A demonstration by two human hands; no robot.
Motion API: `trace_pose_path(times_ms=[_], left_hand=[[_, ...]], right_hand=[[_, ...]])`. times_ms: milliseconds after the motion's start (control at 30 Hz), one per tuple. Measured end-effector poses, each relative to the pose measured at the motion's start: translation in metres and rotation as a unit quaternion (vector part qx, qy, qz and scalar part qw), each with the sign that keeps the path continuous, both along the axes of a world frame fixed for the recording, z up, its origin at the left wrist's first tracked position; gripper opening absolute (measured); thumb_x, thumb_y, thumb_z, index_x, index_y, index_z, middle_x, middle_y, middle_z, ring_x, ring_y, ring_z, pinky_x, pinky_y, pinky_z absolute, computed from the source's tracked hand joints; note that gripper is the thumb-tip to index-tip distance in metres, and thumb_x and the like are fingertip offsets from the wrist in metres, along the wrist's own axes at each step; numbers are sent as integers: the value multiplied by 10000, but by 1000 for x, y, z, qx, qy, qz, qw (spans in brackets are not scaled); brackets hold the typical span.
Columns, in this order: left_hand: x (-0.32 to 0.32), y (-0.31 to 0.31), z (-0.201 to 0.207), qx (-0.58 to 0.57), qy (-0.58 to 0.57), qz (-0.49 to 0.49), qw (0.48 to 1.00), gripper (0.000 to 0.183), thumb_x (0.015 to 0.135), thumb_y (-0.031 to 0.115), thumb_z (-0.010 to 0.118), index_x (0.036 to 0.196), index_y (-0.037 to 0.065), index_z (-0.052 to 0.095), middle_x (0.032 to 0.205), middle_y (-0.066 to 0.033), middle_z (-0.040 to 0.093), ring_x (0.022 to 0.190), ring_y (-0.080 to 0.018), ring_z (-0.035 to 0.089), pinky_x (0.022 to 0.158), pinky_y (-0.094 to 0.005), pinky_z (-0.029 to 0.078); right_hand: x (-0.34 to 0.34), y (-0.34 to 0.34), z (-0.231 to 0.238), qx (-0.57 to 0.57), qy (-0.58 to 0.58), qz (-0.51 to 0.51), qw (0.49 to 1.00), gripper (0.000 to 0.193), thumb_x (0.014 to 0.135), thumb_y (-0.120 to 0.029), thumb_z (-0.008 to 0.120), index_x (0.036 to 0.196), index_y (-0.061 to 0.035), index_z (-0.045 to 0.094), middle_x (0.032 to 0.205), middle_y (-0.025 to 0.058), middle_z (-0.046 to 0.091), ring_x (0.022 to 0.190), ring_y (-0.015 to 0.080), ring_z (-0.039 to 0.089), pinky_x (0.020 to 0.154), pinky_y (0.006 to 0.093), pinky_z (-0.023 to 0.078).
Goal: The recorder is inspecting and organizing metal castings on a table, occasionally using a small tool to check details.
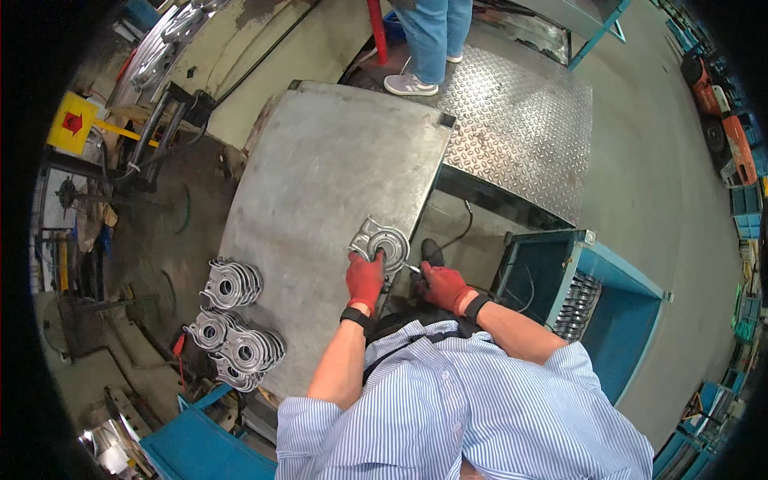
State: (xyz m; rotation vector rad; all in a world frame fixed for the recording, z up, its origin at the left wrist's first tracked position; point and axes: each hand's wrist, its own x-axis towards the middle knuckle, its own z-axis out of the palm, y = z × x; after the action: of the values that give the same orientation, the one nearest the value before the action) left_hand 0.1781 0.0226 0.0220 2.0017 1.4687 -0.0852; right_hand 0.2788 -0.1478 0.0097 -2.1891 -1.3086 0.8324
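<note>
A stamped metal bracket [390,240] with a round ringed opening lies at the right edge of the grey metal table [320,160], close to my body. My left hand [365,282], in a red glove, grips its near side, with the thumb and fingers around the opening. In my right hand [445,288], also red-gloved, is a slim tool with a pale metal tip [413,268]. Its tip points at the bracket's right rim; whether they touch I cannot tell. My right fingers wrap around the tool and hide most of it.
Stacks of similar brackets [248,350] stand at the table's near left corner. On the right is a blue metal bin [620,292] holding several metal parts [578,308]. Another person's legs [428,40] stand beyond the table by a tread-plate platform [524,120]. Machinery [160,136] flanks the left.
</note>
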Motion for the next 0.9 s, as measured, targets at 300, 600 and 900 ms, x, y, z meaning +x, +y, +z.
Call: trace_pose_path(times_ms=[300, 600, 900], left_hand=[[-1, 0, 3, -12, -2, 13, 1000, 632, 792, 452, 609, 1087, -71, 416, 944, -281, 620, 879, -431, 608, 761, -466, 497], [-10, -4, -1, -47, -23, 33, 998, 602, 808, 430, 598, 1119, -46, 403, 957, -260, 623, 884, -400, 619, 749, -479, 495], [-28, 9, 18, -66, -38, 56, 996, 682, 755, 452, 629, 1138, -69, 411, 963, -256, 625, 887, -396, 620, 756, -458, 496]], right_hand=[[-7, 6, 1, -34, 8, -21, 999, 416, 762, -226, 620, 1079, 9, 489, 881, 259, 610, 843, 423, 581, 726, 476, 463], [-7, 0, -22, -8, -34, 13, 999, 444, 775, -200, 625, 1124, 39, 492, 858, 264, 605, 822, 436, 574, 702, 483, 458], [6, 1, -13, 81, 39, -35, 995, 354, 787, -124, 606, 1079, 58, 521, 840, 261, 611, 772, 430, 588, 642, 462, 446]])
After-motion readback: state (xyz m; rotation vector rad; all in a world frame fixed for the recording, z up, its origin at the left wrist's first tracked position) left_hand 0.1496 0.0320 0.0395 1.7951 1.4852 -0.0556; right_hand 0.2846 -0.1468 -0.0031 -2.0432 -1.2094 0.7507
